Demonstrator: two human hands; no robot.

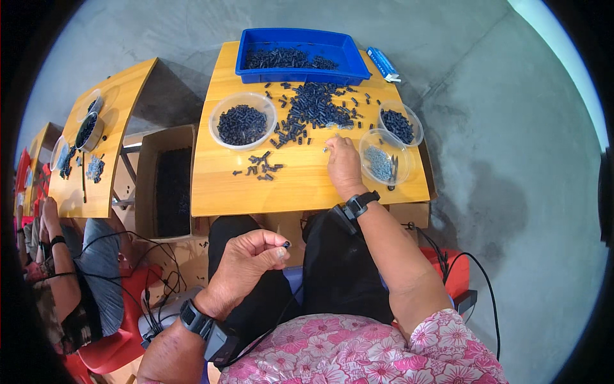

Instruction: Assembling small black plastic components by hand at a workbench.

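Your left hand (246, 267) is up over your lap, at 6 o'clock from the bench (294, 198); its thumb and pointing finger pinch a small black piece (286, 244); your right hand (345, 165) is low over the bench, just past the middle toward 4 o'clock, with its fingers curled together beside a tiny pale bit (325, 150); I cannot tell if those fingers grip it; a big pile of black pieces (316, 105) lies at 12 o'clock from that hand, and a little bunch (261, 166) lies at 9 o'clock; at the bench's 12 o'clock sits a blue tray (300, 78) with more black pieces inside; a blue box (382, 64) is at 1 o'clock; a round clear tub (242, 98) of black pieces is near 10 o'clock, and a smaller tub (417, 125) of them is near 2; at 3 o'clock a clear tub (374, 137) holds silvery bits (378, 165) and a thin dark tool (394, 168).
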